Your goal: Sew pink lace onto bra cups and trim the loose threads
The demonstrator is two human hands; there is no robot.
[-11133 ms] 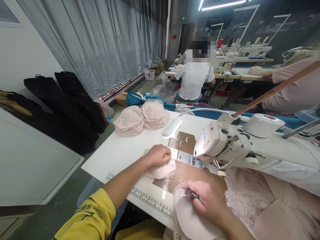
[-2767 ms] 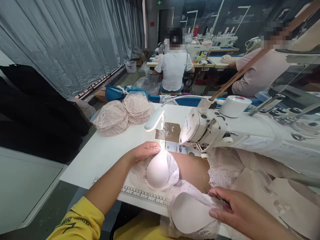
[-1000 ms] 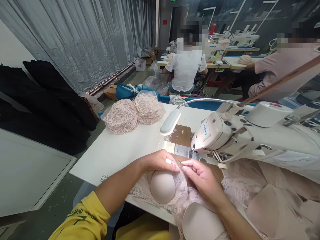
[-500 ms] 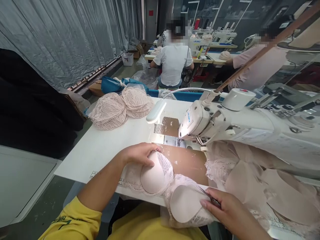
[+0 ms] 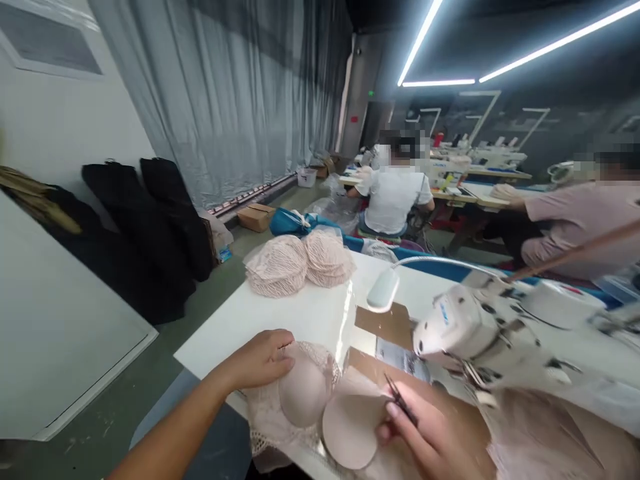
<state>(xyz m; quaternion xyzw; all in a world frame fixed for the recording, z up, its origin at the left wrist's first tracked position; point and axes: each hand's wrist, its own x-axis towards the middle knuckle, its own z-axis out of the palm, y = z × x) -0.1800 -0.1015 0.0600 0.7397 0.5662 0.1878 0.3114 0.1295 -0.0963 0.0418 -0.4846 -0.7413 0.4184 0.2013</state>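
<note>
A pale pink bra [image 5: 303, 393] with lace edging and two moulded cups lies over the front of the white sewing table. My left hand [image 5: 263, 360] pinches its left cup at the upper outer edge, thumb on the cup's inner face. Between the thumb and fingers of my right hand [image 5: 425, 423] is a small dark pair of thread snips [image 5: 400, 400], tips pointing up and left. The same hand's fingertips touch the edge of the right cup [image 5: 350, 430]. The bra's lower edge runs out of sight at the table front.
A white sewing machine [image 5: 465, 327] stands at the right, with a small lamp [image 5: 383, 290] beside its head. Stacked lace cups [image 5: 277, 265] sit on the table's far left. More pale fabric [image 5: 555, 427] lies below the machine arm. Two people work at machines ahead.
The view has swung up and to the left. My right hand has come nearer my left with the snips, and the right cup has moved with it. The left hand keeps its hold.
</note>
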